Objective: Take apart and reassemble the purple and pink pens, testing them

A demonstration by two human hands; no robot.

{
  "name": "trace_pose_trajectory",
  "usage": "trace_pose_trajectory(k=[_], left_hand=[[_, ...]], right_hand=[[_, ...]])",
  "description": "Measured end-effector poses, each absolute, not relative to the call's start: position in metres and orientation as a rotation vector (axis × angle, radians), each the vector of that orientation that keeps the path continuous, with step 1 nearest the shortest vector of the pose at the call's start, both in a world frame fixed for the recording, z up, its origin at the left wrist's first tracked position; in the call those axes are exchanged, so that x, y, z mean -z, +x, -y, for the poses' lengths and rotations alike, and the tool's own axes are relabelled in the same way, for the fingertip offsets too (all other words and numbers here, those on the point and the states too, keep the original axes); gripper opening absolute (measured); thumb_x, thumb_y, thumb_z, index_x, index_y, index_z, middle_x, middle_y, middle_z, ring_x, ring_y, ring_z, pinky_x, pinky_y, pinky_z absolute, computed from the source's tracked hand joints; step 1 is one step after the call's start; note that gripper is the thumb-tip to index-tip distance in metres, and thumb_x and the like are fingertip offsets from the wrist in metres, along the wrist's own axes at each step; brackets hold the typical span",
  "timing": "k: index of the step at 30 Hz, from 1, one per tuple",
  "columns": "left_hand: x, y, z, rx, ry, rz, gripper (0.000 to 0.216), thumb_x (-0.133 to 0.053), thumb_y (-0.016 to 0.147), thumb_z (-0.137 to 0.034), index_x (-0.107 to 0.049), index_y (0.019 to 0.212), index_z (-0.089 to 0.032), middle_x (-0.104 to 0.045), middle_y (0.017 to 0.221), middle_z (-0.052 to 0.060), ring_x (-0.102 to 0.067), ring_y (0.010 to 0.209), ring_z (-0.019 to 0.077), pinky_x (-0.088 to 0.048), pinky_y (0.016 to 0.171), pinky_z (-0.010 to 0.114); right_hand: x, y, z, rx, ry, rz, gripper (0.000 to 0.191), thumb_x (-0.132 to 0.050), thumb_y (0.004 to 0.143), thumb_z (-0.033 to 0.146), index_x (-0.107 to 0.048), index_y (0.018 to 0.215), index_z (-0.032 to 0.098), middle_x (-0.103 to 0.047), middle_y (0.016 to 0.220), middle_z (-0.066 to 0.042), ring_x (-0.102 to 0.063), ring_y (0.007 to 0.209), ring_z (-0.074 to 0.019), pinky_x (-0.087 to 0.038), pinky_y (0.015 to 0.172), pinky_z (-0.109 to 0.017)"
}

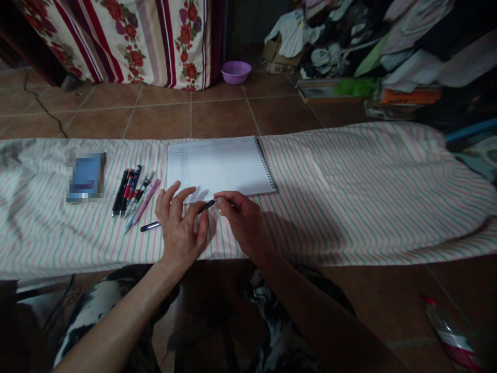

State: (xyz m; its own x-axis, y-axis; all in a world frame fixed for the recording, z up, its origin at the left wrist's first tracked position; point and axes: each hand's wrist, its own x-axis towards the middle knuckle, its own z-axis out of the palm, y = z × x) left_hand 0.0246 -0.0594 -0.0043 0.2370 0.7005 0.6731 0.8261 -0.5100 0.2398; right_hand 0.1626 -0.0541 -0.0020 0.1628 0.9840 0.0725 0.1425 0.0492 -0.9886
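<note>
My right hand (243, 217) pinches one end of a dark pen (205, 206) just below a spiral notebook (219, 165) that lies open on a striped cloth-covered board (349, 191). My left hand (179, 225) lies over the middle of the same pen, fingers spread and a little curled. The pen's other end (149, 226) sticks out to the left of that hand. A row of several pens (134, 198) lies left of the notebook.
A blurred blue flat object (86, 176) lies at the board's left. Beyond the board are a tiled floor, a floral cloth (155, 39), a purple bowl (236, 71) and a heap of clothes and boxes (349, 52). A packet (450, 336) lies on the floor at lower right.
</note>
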Motion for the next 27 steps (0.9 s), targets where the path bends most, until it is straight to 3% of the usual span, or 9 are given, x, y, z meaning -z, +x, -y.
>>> trace_pose_trajectory(k=[9, 27], left_hand=[[0.0070, 0.0232, 0.0564, 1.193, -2.318, 1.482, 0.015, -0.058, 0.075, -0.018, -0.059, 0.090, -0.021, -0.056, 0.113, 0.009, -0.039, 0.123, 0.0293, -0.031, 0.100, 0.054], [0.0072, 0.0239, 0.0555, 1.218, -2.328, 1.531, 0.013, -0.057, 0.076, -0.017, -0.059, 0.089, -0.022, -0.057, 0.111, 0.008, -0.040, 0.122, 0.0284, -0.033, 0.099, 0.052]], right_hand=[[0.0043, 0.1620, 0.0535, -1.030, -1.294, 1.178, 0.023, -0.057, 0.079, 0.034, -0.063, 0.097, 0.021, -0.070, 0.090, -0.003, -0.065, 0.078, -0.0136, -0.053, 0.065, -0.024], [0.0078, 0.1588, 0.0538, -1.101, -1.273, 1.217, 0.021, -0.062, 0.073, 0.030, -0.064, 0.092, 0.021, -0.070, 0.088, -0.002, -0.065, 0.081, -0.0142, -0.052, 0.070, -0.027]])
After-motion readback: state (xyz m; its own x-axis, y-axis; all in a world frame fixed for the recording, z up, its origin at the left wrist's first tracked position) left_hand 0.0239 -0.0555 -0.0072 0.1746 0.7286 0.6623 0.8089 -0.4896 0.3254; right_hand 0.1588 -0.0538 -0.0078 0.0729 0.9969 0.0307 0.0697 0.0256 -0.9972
